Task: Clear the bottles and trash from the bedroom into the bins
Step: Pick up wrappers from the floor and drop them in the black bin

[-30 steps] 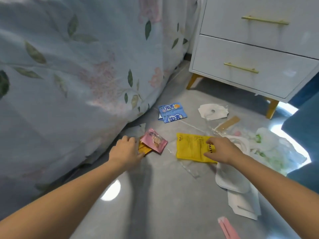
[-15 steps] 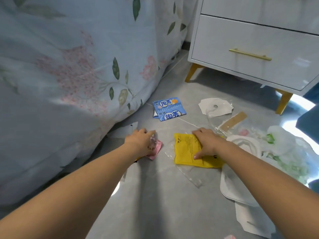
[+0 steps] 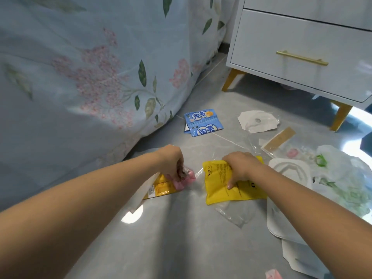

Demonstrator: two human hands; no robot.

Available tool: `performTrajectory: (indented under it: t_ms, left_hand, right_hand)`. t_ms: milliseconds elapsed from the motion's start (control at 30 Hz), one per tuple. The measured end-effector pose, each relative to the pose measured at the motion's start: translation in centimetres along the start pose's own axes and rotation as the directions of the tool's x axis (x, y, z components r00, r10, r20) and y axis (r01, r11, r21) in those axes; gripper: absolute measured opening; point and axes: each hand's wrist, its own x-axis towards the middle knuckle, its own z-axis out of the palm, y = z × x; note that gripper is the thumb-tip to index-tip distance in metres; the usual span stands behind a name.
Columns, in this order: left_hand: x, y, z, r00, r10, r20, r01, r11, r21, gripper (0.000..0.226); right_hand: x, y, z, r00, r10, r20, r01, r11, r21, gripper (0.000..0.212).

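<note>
Head view: grabbing floor trash by the bed.
Left hand (image 3: 171,161) pinching pink wrapper (image 3: 184,179) (orange one under it, probably), right hand (image 3: 240,168) clutching yellow pouch (image 3: 225,190); next, lifting both binward.

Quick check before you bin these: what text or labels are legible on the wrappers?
"泡芙", printed twice, and small "旺旺": blue snack packet.
Small black print and a triangle mark: yellow pouch under the right hand, too small to read.
Orange wrapper by the left hand: label blurred.
</note>
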Motion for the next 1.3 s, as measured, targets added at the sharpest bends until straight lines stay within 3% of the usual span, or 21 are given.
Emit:
performTrajectory:
  t_ms: [100, 200, 467, 600, 767, 1100, 1300]
  left_hand:
    - [-1.9, -0.2, -1.4, 0.996, 0.074, -0.058, -0.075, 0.997, -0.016, 0.042]
    - [-4.7, -0.7, -3.1, 0.982, 0.09, -0.168, -0.101, 0.993, -0.055, 0.033]
    - [-15.5, -5.7, -5.4, 0.945, -0.108, -0.309, 0.015, 0.957, -0.289, 0.026]
    - [-20.6, -7.8, -6.2, 0.923, -0.22, -0.317, 0.027, 0.856, -0.517, 0.026]
    - [-28.4, -8.9, -7.5, 0.921, -0.235, -0.311, 0.036, 0.846, -0.533, 0.015]
    - [-51.1, -14.8, -3.6, 0.865, -0.428, -0.26, 0.167, 0.736, -0.656, 0.017]
    - [-63.8, -18.8, 3.1, 0.74, -0.628, -0.241, 0.271, 0.607, -0.747, 0.01]
  right_hand:
    - [0.0, -0.4, 0.0, 0.999, -0.051, 0.019, 0.047, 0.981, 0.19, 0.064]
    - [-0.8, -0.9, -0.9, 0.995, -0.076, 0.069, 0.058, 0.969, 0.239, 0.043]
    - [-4.8, -5.0, -7.2, 0.983, -0.175, 0.05, 0.155, 0.95, 0.272, 0.036]
    - [-7.8, -7.2, -11.0, 0.976, -0.218, 0.012, 0.204, 0.931, 0.301, 0.037]
    - [-12.7, -10.9, -15.6, 0.958, -0.283, -0.056, 0.287, 0.92, 0.266, 0.033]
    - [-22.2, -28.0, -22.1, 0.862, -0.499, -0.088, 0.505, 0.833, 0.227, 0.034]
    - [-28.3, -41.5, -24.4, 0.738, -0.671, -0.07, 0.674, 0.739, 0.019, 0.037]
